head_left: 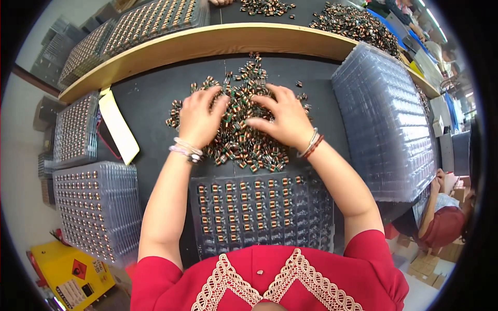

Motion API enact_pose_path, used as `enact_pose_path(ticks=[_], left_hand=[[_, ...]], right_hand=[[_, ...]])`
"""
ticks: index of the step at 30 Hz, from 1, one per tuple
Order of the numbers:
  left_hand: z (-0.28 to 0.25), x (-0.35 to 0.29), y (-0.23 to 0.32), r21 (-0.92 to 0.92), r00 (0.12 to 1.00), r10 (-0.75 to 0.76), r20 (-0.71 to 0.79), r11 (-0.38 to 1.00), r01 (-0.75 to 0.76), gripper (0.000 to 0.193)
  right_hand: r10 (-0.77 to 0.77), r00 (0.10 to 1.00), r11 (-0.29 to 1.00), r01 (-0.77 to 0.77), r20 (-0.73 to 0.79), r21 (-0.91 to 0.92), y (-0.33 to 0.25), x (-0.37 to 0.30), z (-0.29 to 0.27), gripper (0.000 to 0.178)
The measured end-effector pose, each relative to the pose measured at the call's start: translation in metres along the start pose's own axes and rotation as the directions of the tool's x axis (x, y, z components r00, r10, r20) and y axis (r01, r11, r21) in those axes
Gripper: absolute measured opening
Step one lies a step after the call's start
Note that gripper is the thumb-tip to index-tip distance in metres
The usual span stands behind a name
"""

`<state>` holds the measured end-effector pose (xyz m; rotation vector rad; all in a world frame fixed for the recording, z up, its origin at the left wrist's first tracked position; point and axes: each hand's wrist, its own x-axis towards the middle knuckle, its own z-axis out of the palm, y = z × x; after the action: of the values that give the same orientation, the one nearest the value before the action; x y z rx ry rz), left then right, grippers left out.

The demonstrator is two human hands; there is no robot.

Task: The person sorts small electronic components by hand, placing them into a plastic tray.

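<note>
A loose pile of small copper-wound coils [244, 142] with dark ends and green bits lies on the dark tabletop. My left hand [201, 116] rests over the pile's left side, fingers bent down and apart at the coils. On the right side of the pile, my right hand [285, 116] has its thumb and fingers spread, touching coils. Neither hand visibly grips a coil, though the left fingertips are partly hidden. Close to my body lies a clear plastic tray [317, 220] with pockets; rows of coils fill its left and middle part, while its right columns and several front pockets hold none.
Tall stacked clear trays [384, 124] stand at the right. At the left are filled tray stacks [96, 207] and a yellow card [119, 127] over a dark phone-like object. A wooden ledge [207, 44] crosses the back, with more coils [358, 26] beyond. Another person [441, 225] sits at the far right.
</note>
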<state>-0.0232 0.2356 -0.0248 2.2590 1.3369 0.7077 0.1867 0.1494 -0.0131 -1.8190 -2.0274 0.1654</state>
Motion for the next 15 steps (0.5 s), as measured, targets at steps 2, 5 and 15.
enact_pose_path(ticks=[2, 5, 15], left_hand=[[0.013, -0.022, 0.016, 0.361, 0.981, 0.189, -0.032, 0.918, -0.165, 0.047], [0.014, -0.029, 0.013, 0.314, 0.937, 0.304, -0.173, 0.919, -0.240, 0.042], [0.005, -0.034, -0.009, 0.383, 0.878, 0.465, -0.109, 0.835, -0.395, 0.018]], right_hand=[[-0.098, 0.994, 0.984, 0.090, -0.045, -0.156, -0.012, -0.013, 0.011, 0.071], [-0.178, 0.970, 0.962, 0.136, -0.166, -0.237, -0.009, -0.020, 0.017, 0.061], [-0.353, 0.918, 0.892, 0.272, -0.181, -0.361, -0.022, -0.030, 0.016, 0.053]])
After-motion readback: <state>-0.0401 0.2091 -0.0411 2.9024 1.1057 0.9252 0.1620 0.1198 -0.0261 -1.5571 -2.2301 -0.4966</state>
